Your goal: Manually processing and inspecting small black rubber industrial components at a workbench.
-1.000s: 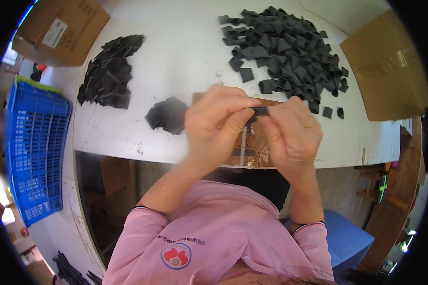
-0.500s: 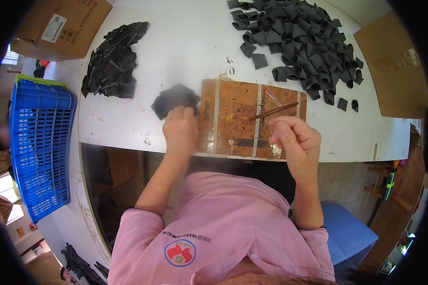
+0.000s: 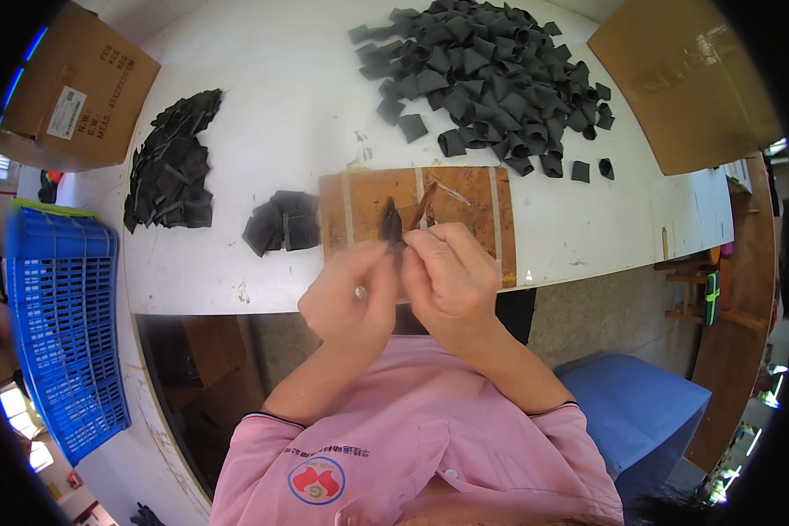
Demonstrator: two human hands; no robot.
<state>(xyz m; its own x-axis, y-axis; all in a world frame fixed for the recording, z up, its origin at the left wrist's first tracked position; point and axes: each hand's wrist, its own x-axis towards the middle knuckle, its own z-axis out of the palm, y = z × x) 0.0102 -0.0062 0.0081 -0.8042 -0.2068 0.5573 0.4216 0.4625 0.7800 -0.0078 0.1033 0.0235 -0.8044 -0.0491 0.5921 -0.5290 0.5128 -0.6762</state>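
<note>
Over the front of a brown board [image 3: 368, 186] my two hands meet at a small dark fabric piece [image 3: 391, 219]. My left hand [image 3: 352, 285] is closed, pinching the piece between thumb and fingers. My right hand [image 3: 451, 272] is closed too, its fingertips at the piece's right side. A thin brown stick [image 3: 425, 206] slants up from the right fingers and appears gripped there; the fingers hide its lower end. Left of the board lies a small group of flat black fabric pieces [image 3: 282, 223].
A larger stack of black fabric pieces [image 3: 174, 167] lies at the left. Many folded black pieces [image 3: 482, 79] are heaped at the far right. Cardboard boxes [image 3: 88, 96] flank the table [image 3: 272, 114]. A blue crate [image 3: 66, 324] stands left, a blue stool [image 3: 636, 412] right.
My left hand has lifted a black piece from the small group and brought it over the board. My right hand has come leftward to meet it, and the brown stick has turned steeper.
</note>
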